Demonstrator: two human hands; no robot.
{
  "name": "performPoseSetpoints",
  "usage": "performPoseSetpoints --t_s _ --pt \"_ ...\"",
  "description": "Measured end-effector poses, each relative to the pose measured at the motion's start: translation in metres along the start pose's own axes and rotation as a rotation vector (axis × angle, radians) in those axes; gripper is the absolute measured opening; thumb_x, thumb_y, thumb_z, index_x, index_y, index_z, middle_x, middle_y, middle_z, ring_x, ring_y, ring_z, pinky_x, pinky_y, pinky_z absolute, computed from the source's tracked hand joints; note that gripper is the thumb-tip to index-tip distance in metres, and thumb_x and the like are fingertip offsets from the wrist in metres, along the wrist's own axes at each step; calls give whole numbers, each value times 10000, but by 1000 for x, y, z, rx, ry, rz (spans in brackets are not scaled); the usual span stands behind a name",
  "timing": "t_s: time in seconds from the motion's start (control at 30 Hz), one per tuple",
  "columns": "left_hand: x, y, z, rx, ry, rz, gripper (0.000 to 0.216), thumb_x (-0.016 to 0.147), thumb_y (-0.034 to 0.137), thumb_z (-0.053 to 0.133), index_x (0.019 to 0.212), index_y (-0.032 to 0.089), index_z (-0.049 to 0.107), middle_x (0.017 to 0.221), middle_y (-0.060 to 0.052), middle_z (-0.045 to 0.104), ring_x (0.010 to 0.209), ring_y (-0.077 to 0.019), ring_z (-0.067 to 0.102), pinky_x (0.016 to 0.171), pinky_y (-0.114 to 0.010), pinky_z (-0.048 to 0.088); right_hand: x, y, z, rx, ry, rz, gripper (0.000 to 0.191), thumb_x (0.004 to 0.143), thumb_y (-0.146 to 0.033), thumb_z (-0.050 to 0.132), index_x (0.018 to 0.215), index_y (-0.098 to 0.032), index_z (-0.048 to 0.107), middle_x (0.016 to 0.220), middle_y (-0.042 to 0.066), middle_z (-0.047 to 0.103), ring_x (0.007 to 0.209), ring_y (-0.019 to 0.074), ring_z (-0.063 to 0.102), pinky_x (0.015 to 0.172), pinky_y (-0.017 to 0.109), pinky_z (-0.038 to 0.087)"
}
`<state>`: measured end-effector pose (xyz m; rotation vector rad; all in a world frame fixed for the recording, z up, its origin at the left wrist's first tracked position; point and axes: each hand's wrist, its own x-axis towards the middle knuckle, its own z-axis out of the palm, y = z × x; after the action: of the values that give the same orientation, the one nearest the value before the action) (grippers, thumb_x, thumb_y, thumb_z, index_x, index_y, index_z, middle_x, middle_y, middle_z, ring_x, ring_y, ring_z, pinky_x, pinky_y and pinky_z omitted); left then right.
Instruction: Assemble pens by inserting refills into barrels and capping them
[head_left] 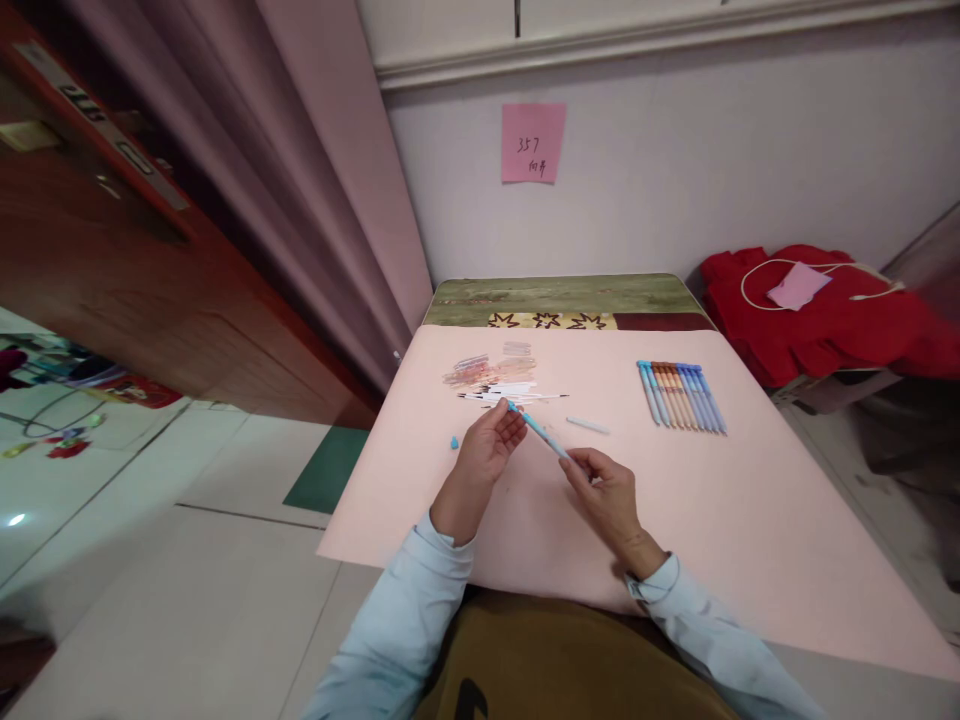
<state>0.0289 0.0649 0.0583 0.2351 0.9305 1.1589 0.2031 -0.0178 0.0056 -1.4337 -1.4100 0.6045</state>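
Observation:
My right hand [606,492] grips the lower barrel of a light-blue pen [544,435], which slants up and to the left. At the pen's upper end, my left hand [489,446] pinches a small blue cap [513,406] between thumb and fingertips; whether cap and barrel touch is too small to tell. Just beyond the left hand lies a loose pile of thin white pen refills [517,392], some with dark tips. One pale pen barrel [587,425] rests right of the pile. Another small blue cap [454,442] sits left of my left hand.
A neat row of blue and brown pens [681,397] lies on the right of the pink-covered table [750,540]. Clear and brownish small parts [480,369] are heaped behind the refills. Red cloth [825,325] with a white cable is off to the right; a curtain [300,150] hangs at left.

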Motion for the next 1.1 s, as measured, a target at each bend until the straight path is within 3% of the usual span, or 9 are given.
performPoseSetpoints --t_s 0.17,0.43,0.57,0.7,0.87,1.0,1.1 --pt "1 -3 -2 59 -10 43 264 706 313 850 831 151 683 802 -36 724 723 -130 682 756 -280 548 1 -1 -2 5 -21 28 232 869 -401 652 858 -187 742 636 -15 618 547 112 489 542 233 401" --pt "0 -11 1 261 37 232 405 595 405 889 811 144 668 792 -57 724 684 -129 652 714 -286 521 3 -1 -6 -24 -56 76 275 860 -448 653 913 -194 743 597 -31 557 535 118 460 541 243 379" --pt "-2 -15 3 237 29 236 413 590 417 887 795 146 652 823 -67 730 690 -136 652 729 -310 527 2 0 -4 11 -82 137 330 857 -465 659 1049 -200 696 641 -38 584 541 115 488 554 234 414" --pt "-4 -20 3 214 22 247 384 614 403 872 769 149 629 798 -54 717 694 -147 653 740 -343 539 0 -5 -4 13 -90 161 271 866 -470 648 909 -204 675 699 -13 654 564 120 524 561 233 423" --pt "-2 -22 3 162 36 237 358 631 368 858 778 152 614 774 -33 699 690 -144 646 726 -340 543 1 -11 -3 15 -84 133 252 880 -461 634 880 -211 664 704 -9 670 576 128 557 564 232 431" --pt "1 -23 -1 120 61 228 363 644 381 850 799 154 612 765 -24 692 686 -134 643 719 -321 535 3 -12 -2 -97 -129 100 235 888 -450 622 868 -222 672 672 -13 670 552 136 564 545 238 415" --pt "2 -24 -6 148 60 236 367 644 392 848 796 151 616 766 -31 695 694 -139 649 714 -313 529 5 -12 -3 -249 -123 45 198 879 -417 635 888 -232 703 796 10 721 654 158 634 594 250 427"
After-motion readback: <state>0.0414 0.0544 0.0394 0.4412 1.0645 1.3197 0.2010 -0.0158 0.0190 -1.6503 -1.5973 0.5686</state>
